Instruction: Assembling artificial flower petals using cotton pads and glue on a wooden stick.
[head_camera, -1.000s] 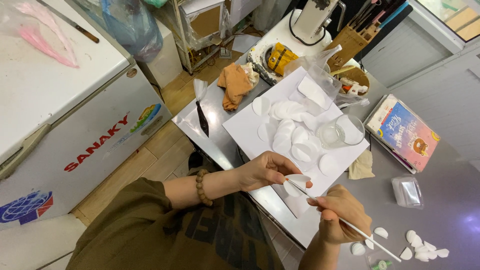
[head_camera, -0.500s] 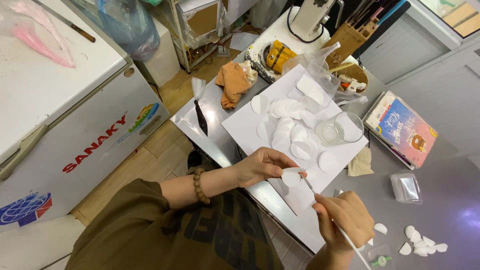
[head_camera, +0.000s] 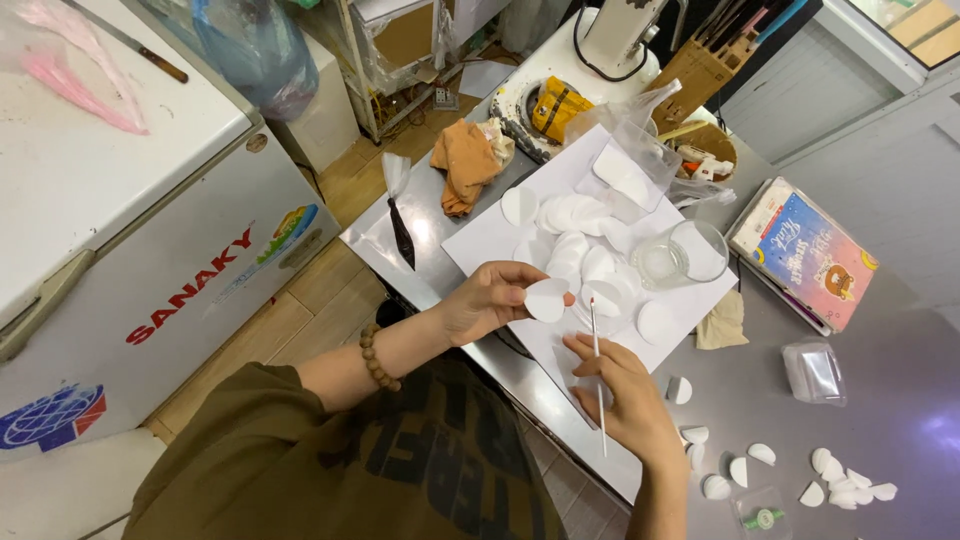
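Note:
My left hand (head_camera: 490, 298) holds a thin white round wafer (head_camera: 546, 299) by its edge, just above the near part of a white paper sheet (head_camera: 490, 240). My right hand (head_camera: 625, 392) grips a slim white brush (head_camera: 597, 372), its tip pointing up close to the wafer. More white round wafers (head_camera: 575, 232) lie spread over the sheet. A clear glass bowl (head_camera: 683, 252) stands on the sheet's right side.
Folded white pieces (head_camera: 845, 480) lie on the steel table (head_camera: 890, 350) at right, near a small clear packet (head_camera: 812, 370) and a colourful book (head_camera: 812, 252). An orange cloth (head_camera: 466, 160), a black piping bag (head_camera: 402, 232) and a white chest freezer (head_camera: 130, 200) sit left.
My left hand has lifted the wafer up off the sheet. My right hand has swung the brush upright and brought its tip to the wafer.

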